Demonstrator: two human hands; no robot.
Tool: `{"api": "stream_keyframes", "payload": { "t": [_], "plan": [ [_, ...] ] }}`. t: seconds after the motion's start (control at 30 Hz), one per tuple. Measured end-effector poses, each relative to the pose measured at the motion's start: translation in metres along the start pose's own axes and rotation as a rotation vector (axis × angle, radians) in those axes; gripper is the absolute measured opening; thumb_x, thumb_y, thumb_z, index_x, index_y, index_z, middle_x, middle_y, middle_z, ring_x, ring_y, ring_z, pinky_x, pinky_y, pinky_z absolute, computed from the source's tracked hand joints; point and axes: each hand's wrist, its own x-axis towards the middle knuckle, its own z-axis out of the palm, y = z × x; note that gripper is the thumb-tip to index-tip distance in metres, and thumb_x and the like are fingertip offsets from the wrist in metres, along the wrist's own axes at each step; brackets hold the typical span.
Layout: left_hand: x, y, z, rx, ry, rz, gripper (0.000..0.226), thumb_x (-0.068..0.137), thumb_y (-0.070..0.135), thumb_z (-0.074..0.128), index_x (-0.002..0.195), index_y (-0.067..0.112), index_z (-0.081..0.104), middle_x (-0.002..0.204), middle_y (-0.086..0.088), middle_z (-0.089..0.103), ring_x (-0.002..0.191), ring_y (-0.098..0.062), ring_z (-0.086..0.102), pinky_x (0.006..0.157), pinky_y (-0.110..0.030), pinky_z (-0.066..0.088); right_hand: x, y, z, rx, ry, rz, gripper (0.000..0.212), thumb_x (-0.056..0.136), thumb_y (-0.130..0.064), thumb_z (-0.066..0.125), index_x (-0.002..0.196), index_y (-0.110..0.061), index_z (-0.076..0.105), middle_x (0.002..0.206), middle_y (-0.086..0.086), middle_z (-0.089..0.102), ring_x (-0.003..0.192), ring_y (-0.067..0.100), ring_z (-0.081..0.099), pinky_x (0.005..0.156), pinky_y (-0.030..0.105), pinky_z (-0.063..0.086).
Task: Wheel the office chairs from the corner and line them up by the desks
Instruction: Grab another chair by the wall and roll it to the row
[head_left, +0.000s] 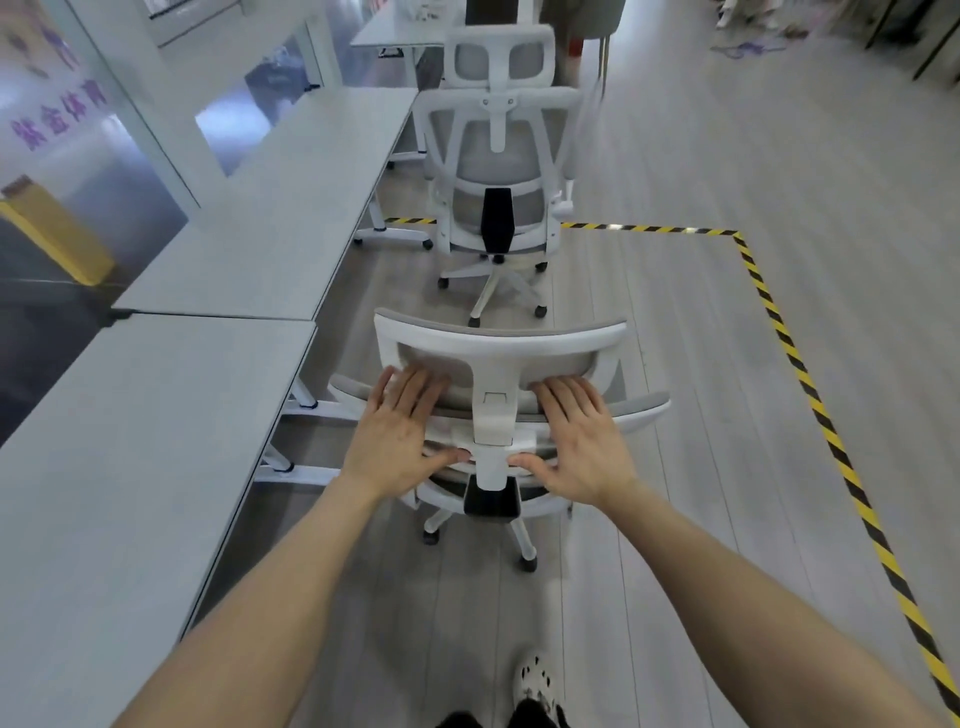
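The row of tabletops (249, 208) runs along the left side, and one office chair (498, 171) already stands beside the far one with its back toward the camera, so that part of the line-up looks done. A second chair (498, 340) sits near the edge of the near tabletop (130, 441), in line behind the first, and I judge it is the one being placed now; whether more wait in the corner cannot be told. The left grip (400, 431) and right grip (576, 436) lie open, fingers straight and flat on top of its backrest either side of the headrest post, pushing rather than clasping
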Motion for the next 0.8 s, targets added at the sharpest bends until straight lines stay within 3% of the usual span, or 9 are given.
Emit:
{"api": "stream_keyframes", "payload": {
  "t": [0.13, 0.37, 0.57, 0.8],
  "plan": [
    [0.068, -0.02, 0.017, -0.002, -0.028, -0.006, 0.109, 0.093, 0.099, 0.026, 0.169, 0.021, 0.037, 0.167, -0.012, 0.043, 0.165, -0.034, 0.027, 0.136, -0.062, 0.017, 0.067, 0.041, 0.017, 0.009, -0.057, 0.005, 0.105, 0.095, -0.091, 0.049, 0.162, -0.01, 0.043, 0.162, 0.011, 0.049, 0.154, 0.033, 0.041, 0.139, 0.051, 0.016],
    [0.176, -0.083, 0.051, -0.062, 0.026, -0.018, 0.106, 0.093, 0.096, 0.04, 0.169, 0.022, 0.039, 0.164, -0.012, 0.044, 0.164, -0.036, 0.028, 0.135, -0.064, 0.016, 0.182, 0.086, 0.053, -0.005, -0.036, 0.014, 0.104, 0.095, -0.088, 0.052, 0.162, -0.009, 0.044, 0.164, 0.011, 0.048, 0.157, 0.034, 0.039, 0.14, 0.051, 0.013],
    [0.266, -0.134, 0.07, -0.07, -0.019, 0.033, 0.108, 0.092, 0.097, 0.039, 0.17, 0.021, 0.035, 0.168, -0.012, 0.04, 0.166, -0.036, 0.024, 0.137, -0.062, 0.013, 0.262, 0.11, 0.079, 0.013, -0.04, 0.071, 0.103, 0.095, -0.08, 0.06, 0.163, -0.005, 0.042, 0.166, 0.017, 0.044, 0.159, 0.039, 0.036, 0.136, 0.058, 0.021],
    [0.341, -0.179, 0.083, -0.011, -0.083, 0.054, 0.108, 0.093, 0.097, 0.034, 0.173, 0.025, 0.024, 0.173, -0.011, 0.033, 0.168, -0.035, 0.016, 0.137, -0.061, 0.01, 0.336, 0.125, 0.097, 0.026, -0.089, 0.142, 0.107, 0.095, -0.08, 0.057, 0.171, -0.011, 0.028, 0.176, 0.012, 0.03, 0.168, 0.032, 0.02, 0.141, 0.049, 0.002]
  ]
}}
